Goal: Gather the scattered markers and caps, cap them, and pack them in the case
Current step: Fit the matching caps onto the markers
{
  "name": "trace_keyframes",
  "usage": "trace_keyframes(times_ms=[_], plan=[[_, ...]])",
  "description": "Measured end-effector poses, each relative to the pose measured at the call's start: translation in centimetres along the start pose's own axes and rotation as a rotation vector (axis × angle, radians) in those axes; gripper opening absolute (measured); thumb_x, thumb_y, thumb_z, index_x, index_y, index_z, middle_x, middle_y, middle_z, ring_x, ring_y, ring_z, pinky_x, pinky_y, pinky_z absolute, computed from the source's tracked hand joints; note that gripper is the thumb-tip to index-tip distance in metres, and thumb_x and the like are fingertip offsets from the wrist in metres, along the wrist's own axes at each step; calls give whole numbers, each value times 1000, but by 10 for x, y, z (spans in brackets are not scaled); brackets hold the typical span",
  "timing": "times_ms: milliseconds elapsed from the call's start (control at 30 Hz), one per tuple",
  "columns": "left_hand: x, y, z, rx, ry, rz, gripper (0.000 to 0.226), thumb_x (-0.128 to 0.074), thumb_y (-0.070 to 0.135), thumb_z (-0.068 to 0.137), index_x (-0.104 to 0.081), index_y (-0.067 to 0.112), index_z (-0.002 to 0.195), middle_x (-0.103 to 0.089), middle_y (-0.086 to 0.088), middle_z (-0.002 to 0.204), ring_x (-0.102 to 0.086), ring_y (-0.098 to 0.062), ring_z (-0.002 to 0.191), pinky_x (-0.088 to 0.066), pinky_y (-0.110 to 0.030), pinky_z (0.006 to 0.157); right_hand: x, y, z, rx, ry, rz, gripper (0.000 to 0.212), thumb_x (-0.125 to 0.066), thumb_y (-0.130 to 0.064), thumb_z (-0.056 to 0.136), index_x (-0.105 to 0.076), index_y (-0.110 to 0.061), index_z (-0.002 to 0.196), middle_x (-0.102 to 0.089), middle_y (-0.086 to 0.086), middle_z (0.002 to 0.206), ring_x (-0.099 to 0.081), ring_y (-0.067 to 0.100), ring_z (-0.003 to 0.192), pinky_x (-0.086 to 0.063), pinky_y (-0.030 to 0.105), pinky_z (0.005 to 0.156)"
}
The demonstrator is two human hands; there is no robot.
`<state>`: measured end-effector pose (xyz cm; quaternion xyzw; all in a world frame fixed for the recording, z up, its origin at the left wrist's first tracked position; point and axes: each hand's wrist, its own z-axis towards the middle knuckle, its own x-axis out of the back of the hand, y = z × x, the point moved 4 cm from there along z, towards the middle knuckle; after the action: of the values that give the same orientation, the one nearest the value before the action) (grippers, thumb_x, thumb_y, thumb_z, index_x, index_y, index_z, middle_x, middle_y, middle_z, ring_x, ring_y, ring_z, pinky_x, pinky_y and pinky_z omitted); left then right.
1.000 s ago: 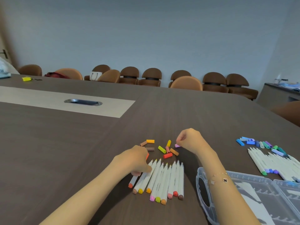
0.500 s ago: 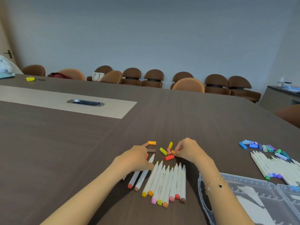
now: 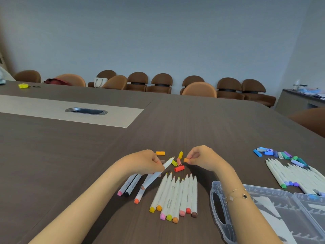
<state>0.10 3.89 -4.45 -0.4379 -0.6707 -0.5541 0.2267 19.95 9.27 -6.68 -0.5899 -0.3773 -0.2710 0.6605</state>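
And the pairing is on! The left hand [image 3: 144,162] has lifted one marker [image 3: 157,174] out of the fan it was resting on a second ago, fingers curled round the barrel, bare tip angled up toward frame centre. The right hand [image 3: 200,158], which was down among the loose caps a moment back, now pinches an orange cap [image 3: 186,160] between thumb and fingertips, held just beside that tip but not yet on it. My read: this is the first capping of the warm-coloured batch, and cap and tip only need to meet and be pushed together.

Plenty remains. A row of uncapped markers [image 3: 177,194] lies fanned at lower centre, three more [image 3: 131,186] sit just left of it, and loose caps [image 3: 177,164] in yellow, red, pink and orange are scattered between the hands. At the right edge a second batch of markers [image 3: 297,175] waits with blue, green and purple caps [image 3: 274,153] above it. The clear case [image 3: 218,201] lies open at lower right, under the right forearm, with no marker visible inside.

The table [image 3: 70,155] is dark wood grain, with a pale inset strip [image 3: 44,108] and a metal cable port [image 3: 86,111] at middle left. Brown chairs [image 3: 161,83] line a blue-grey wall [image 3: 158,32] across the back, a white bag [image 3: 100,82] on one of them, something small and yellow [image 3: 23,85] far left.
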Motion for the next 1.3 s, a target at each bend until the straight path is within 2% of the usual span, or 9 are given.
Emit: trace_keyframes(times_ms=[167, 267, 400, 567, 667, 867, 1033, 1200, 1300], plan=[[6, -2, -1, 17, -25, -53, 15, -62, 27, 88, -69, 22, 101, -62, 2, 107, -55, -14, 97, -47, -19, 74, 3, -4, -1, 50, -77, 95, 6, -67, -16, 86, -67, -19, 92, -64, -1, 100, -60, 11, 90, -49, 23, 76], [6, -1, -2, 29, -51, -162, 16, -64, 26, 89, -69, 19, 103, -66, 0, 107, -63, -13, 94, -54, -18, 76, 8, -10, -6, 72, -156, 270, 9, -68, -12, 85, -70, -17, 92, -71, -1, 89, -67, 9, 81, -55, 17, 68], [3, 3, -8, 66, -141, -363, 14, -64, 19, 89, -68, 13, 101, -72, -4, 100, -71, -16, 91, -57, -27, 83, 16, -19, -13, 154, -145, 376, 15, -63, -18, 89, -73, -22, 100, -71, -6, 96, -66, 9, 92, -51, 10, 68], [3, 6, -8, 39, -169, -405, 17, -67, 17, 86, -69, 13, 103, -74, -6, 101, -72, -18, 90, -56, -31, 88, 20, -17, -13, 176, -143, 492, 18, -56, -18, 94, -68, -24, 107, -71, -5, 96, -67, 11, 94, -54, 19, 81], [2, 6, -8, 24, -181, -421, 19, -69, 15, 85, -69, 12, 104, -73, -7, 102, -72, -19, 90, -55, -34, 90, 23, -18, -12, 178, -130, 554, 14, -57, -15, 93, -66, -17, 103, -72, -3, 92, -68, 11, 90, -54, 20, 79], [3, 5, -6, 27, -163, -407, 19, -69, 15, 85, -67, 13, 104, -74, -6, 99, -73, -18, 86, -57, -34, 86, 24, -11, -10, 115, -9, 448, 10, -60, -19, 91, -70, -18, 92, -70, -2, 86, -66, 7, 78, -50, 12, 66], [6, -3, -3, 68, -79, -375, 17, -67, 15, 87, -66, 12, 104, -72, -6, 100, -73, -18, 85, -57, -33, 85, 2, 14, -3, -75, -93, 264, 6, -65, -10, 86, -66, -15, 84, -70, 6, 91, -68, 14, 84, -56, 28, 84], [10, -7, 0, 91, -45, -359, 20, -67, 16, 87, -65, 12, 107, -72, -6, 100, -73, -17, 83, -58, -31, 82, 1, 10, 3, -85, 18, 103, 13, -63, -17, 88, -63, -22, 77, -65, 1, 95, -59, 14, 90, -49, 26, 76], [19, -11, -3, 103, -33, -365, 16, -66, 16, 87, -65, 12, 102, -74, -6, 95, -73, -17, 82, -58, -32, 82, -7, 0, 6, -63, 61, 34, 6, -61, -19, 90, -66, -19, 86, -62, 0, 100, -55, 13, 94, -45, 25, 79]])
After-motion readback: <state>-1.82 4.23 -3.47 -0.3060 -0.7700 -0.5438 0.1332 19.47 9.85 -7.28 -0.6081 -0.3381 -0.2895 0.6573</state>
